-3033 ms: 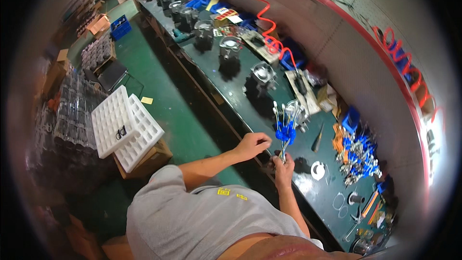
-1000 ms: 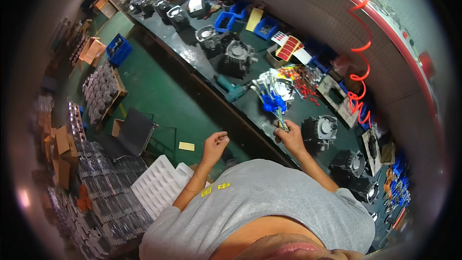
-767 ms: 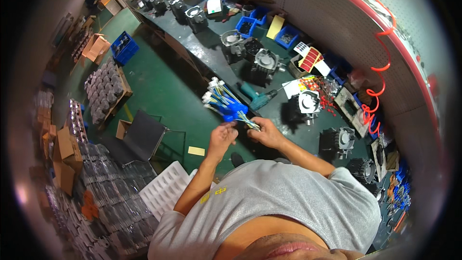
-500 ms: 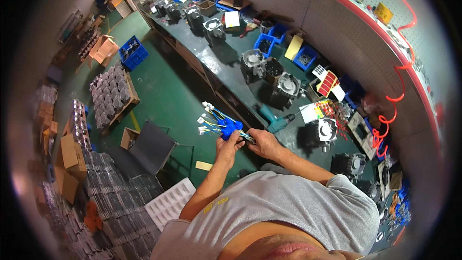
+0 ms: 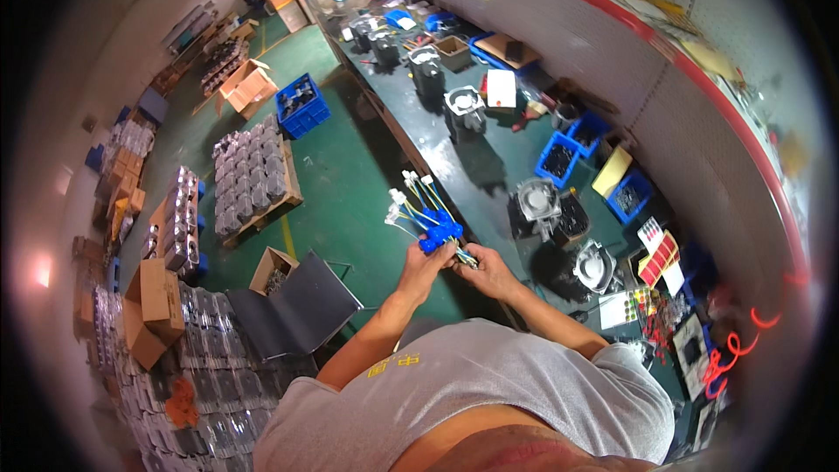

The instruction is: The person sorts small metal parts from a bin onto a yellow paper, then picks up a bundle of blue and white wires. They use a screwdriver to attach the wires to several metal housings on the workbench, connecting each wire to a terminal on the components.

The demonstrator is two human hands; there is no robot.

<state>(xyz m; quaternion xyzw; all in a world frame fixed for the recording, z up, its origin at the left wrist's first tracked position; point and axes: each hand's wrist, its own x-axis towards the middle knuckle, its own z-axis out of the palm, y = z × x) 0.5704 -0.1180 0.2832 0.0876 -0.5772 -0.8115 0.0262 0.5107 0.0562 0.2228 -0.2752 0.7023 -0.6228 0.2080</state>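
A bundle of wired blue parts (image 5: 441, 231) is held in front of my body, above the gap between the bench and the chair. Thin yellow, white and blue wires fan out from it, ending in white plug connectors (image 5: 398, 198) on the far side. My left hand (image 5: 426, 269) is closed around the near left of the bundle, thumb on top. Closed on the wire ends at the near right is my right hand (image 5: 486, 274). Its fingertips are partly hidden. What exactly the blue parts are I cannot make out.
The dark workbench (image 5: 494, 154) runs along the right, bearing grey metal housings (image 5: 538, 199) and blue bins (image 5: 557, 159). A black chair (image 5: 297, 304) stands to the left. Beyond it are a pallet of grey castings (image 5: 253, 170), a blue crate (image 5: 301, 106) and cardboard boxes (image 5: 154, 310).
The view has turned, so bench and floor items appear farther right. Both hands still hold the bundle, and its wires now point more away from me. The teal drill no longer shows.
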